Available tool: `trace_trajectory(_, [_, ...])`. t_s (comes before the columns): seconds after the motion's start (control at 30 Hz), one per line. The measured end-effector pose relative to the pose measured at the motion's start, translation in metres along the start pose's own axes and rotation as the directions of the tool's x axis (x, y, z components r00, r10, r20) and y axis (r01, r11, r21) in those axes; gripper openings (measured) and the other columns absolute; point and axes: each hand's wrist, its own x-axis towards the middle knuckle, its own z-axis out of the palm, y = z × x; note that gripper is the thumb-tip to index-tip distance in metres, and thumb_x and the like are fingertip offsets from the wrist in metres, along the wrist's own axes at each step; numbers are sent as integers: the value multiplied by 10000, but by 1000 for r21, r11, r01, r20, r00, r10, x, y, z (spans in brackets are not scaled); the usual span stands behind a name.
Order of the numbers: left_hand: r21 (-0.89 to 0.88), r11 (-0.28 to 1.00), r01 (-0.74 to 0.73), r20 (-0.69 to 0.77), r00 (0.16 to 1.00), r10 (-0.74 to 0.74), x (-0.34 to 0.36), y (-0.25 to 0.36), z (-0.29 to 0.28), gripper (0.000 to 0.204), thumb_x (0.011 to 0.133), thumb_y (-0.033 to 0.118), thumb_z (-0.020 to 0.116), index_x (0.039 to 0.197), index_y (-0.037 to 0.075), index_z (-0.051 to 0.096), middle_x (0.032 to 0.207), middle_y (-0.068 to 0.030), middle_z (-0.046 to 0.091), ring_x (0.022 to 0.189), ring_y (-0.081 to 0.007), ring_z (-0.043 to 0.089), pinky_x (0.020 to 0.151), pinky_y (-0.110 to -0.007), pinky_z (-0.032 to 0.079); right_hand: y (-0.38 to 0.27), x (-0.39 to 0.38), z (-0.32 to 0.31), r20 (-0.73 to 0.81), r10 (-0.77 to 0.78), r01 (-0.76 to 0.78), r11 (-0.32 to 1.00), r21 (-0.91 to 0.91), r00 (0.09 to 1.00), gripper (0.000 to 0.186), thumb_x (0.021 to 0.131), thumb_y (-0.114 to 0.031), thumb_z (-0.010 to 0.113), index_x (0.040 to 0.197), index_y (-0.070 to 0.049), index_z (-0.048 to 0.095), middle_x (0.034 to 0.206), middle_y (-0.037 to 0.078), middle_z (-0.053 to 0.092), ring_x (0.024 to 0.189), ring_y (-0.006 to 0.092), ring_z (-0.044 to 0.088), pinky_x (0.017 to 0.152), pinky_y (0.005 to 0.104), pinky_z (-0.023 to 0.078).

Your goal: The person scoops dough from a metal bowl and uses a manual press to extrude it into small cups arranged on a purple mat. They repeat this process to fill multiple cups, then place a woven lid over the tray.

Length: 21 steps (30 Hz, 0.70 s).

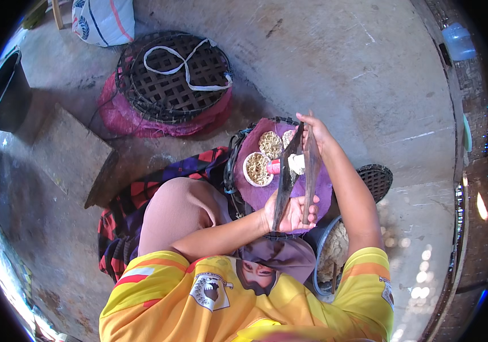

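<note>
My left hand grips the lower ends of two long wooden bars, one dark and one lighter brown. My right hand holds their upper ends. Between the bars are a short red cylinder and a pale white lump; how they join is unclear. Behind the bars, a purple sheet on a round woven basket carries several pale, noodle-like round cakes, one in a white ring at the left.
A bucket of pale dough-like material stands by my right forearm, beside a small woven basket. Further away are stacked lattice trays with pink sheeting, a white sack, a board and dark buckets on the concrete floor.
</note>
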Motion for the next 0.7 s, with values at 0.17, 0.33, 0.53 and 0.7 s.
trace_trajectory(0.17, [-25, 999, -36, -26, 999, 36, -4, -22, 2, 739, 778, 625, 451, 1181, 6, 487, 1013, -133, 541, 976, -309, 519, 949, -449, 377, 19, -6, 3, 7, -10, 10, 1000, 7, 1000, 268, 772, -288, 652, 749, -63, 507, 610, 89, 551, 514, 197, 552, 539, 336, 496])
trace_trajectory(0.33, [104, 992, -75, -151, 984, 91, -12, -22, 10, 749, 785, 652, 394, 1136, 3, 518, 957, -144, 569, 888, -319, 564, 899, -457, 416, 19, 1, 14, 118, -55, 56, 998, -5, 991, 282, 756, -300, 673, 730, -79, 499, 608, 87, 547, 527, 202, 560, 554, 331, 497])
trace_trajectory(0.53, [79, 996, -51, -198, 978, 66, -6, -9, 6, 778, 798, 677, 316, 1106, -2, 538, 935, -152, 583, 873, -320, 580, 875, -457, 434, 9, 0, 14, 23, -69, 68, 997, 29, 997, 286, 756, -304, 676, 748, -86, 492, 597, 84, 542, 536, 214, 573, 558, 333, 494])
trace_trajectory(0.7, [116, 993, -32, -224, 973, 57, -11, -36, 2, 791, 760, 729, 370, 1074, 23, 536, 911, -130, 572, 853, -288, 577, 863, -432, 435, 26, -19, 3, 84, -140, 131, 986, 107, 987, 323, 799, -367, 637, 834, -61, 540, 629, 81, 567, 565, 219, 588, 576, 344, 503])
